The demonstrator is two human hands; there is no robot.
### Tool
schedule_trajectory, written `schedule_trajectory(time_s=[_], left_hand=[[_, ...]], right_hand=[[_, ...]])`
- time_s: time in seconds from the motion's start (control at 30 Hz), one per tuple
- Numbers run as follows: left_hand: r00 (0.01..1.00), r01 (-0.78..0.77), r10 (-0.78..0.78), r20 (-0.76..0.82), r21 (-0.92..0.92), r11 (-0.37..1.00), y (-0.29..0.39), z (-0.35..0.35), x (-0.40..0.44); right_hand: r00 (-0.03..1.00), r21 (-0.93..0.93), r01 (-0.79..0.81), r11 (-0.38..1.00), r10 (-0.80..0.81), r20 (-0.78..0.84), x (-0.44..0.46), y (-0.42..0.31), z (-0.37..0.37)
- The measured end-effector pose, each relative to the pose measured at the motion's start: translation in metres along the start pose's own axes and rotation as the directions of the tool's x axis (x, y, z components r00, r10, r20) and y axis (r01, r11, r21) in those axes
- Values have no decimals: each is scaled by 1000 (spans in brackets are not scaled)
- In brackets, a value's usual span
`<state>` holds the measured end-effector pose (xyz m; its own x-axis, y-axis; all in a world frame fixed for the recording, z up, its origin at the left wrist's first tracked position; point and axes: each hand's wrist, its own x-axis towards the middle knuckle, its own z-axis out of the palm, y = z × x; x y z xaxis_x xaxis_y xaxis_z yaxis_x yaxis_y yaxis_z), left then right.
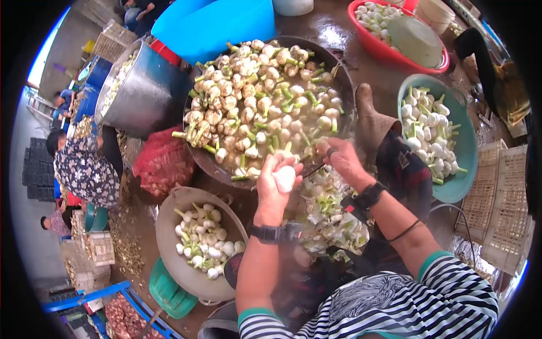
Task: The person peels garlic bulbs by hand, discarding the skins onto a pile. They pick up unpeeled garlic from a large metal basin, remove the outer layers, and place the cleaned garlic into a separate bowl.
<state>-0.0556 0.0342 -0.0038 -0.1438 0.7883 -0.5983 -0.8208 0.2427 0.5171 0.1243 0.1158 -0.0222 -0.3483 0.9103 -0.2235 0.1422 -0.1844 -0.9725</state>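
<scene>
My left hand is closed around a white garlic bulb with a short green stem. It is just above the near rim of a wide dark pan. Soiled and whiter garlic bulbs with cut green stems sit in murky water in that pan. My right hand is to the right of the bulb, its fingers bent together, and what they grip is hard to make out. Below both hands lies a heap of pale peelings and leaves.
Cleaned bulbs fill part of a grey basin at left and a green basin at right. A red tub, a blue tub, a metal pot and a red mesh sack stand around. Other people work at far left.
</scene>
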Motion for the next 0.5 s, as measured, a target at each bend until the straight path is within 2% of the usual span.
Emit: schedule_trajectory(time_s=[0.03,0.07,0.13,0.17,0.27,0.3,0.4,0.43,0.5], left_hand=[[999,6,-4,42,-63,998,1,0,-2],[996,14,-3,89,-122,992,3,3,-4],[999,10,2,53,-231,973,1,11,-1],[999,8,3,39,-284,959,-1,12,0],[996,-42,49,77,-99,994,-7,8,8],[994,-64,71,84,-82,995,-12,15,2],[987,12,15,159,-167,986,-13,14,-2],[976,57,-20,218,-163,985,-12,13,-5],[972,96,-50,230,-191,977,-9,19,-9]], right_hand=[[998,32,-35,999,33,50,-9,-18,0],[991,51,27,998,-34,132,-17,-32,2],[944,95,151,984,-172,283,-32,-52,4],[889,224,128,966,-212,406,-37,-58,6],[888,45,227,973,-226,400,-52,-72,25],[881,-94,388,917,-340,329,-47,-63,32],[819,53,390,919,-373,436,-38,-53,22],[835,210,317,925,-378,401,-37,-47,25],[826,110,390,914,-400,396,-37,-49,21]])
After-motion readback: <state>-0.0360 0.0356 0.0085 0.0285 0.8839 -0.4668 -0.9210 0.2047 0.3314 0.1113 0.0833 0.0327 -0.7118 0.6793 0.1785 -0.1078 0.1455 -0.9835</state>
